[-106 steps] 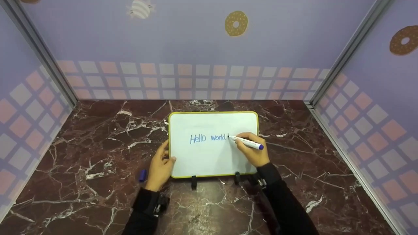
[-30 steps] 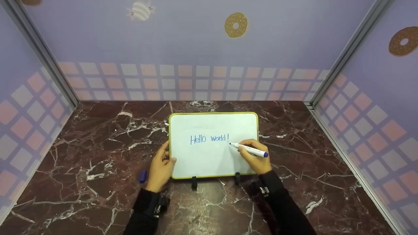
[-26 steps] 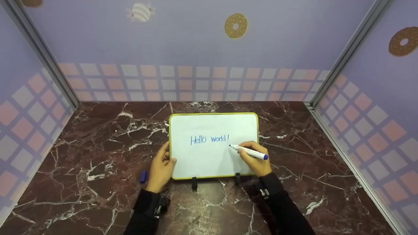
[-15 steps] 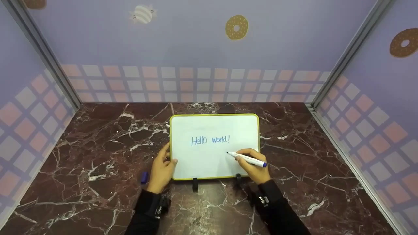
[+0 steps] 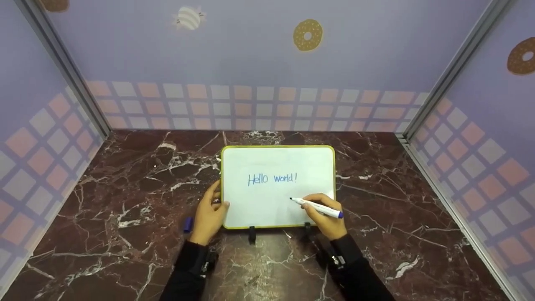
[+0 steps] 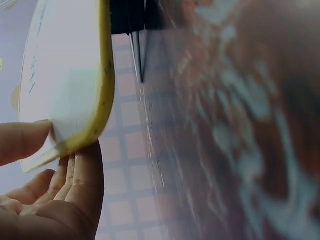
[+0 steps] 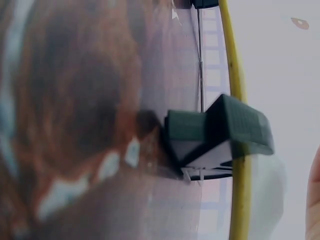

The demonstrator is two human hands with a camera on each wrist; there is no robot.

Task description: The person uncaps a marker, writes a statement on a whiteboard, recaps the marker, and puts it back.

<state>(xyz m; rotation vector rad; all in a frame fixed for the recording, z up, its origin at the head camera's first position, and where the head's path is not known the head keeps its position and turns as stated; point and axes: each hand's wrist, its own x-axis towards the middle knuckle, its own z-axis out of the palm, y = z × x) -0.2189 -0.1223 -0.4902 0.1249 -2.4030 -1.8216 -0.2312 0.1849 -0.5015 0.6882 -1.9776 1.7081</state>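
A small whiteboard (image 5: 259,205) with a yellow frame leans on a stand, with "Hello world!" written on it in blue. My left hand (image 5: 209,215) grips its lower left edge; in the left wrist view the thumb (image 6: 25,140) lies on the front and the other fingers go behind. In my right hand (image 5: 328,219) is a white marker (image 5: 315,207) with a blue end, uncapped, its dark tip pointing left below the writing. Whether that tip touches the board I cannot tell. The right wrist view catches only a sliver of the right hand (image 7: 314,200).
A blue marker cap (image 5: 188,224) stands on the marbled tabletop (image 5: 138,259) just left of the left hand. Black stand clips (image 5: 252,235) hold the board's bottom edge. Purple patterned walls (image 5: 250,62) enclose the table at the back and both sides.
The exclamation mark has gained its dot since the oldest frame. My right hand has drawn the marker down, away from the writing. The left hand keeps its grip on the board.
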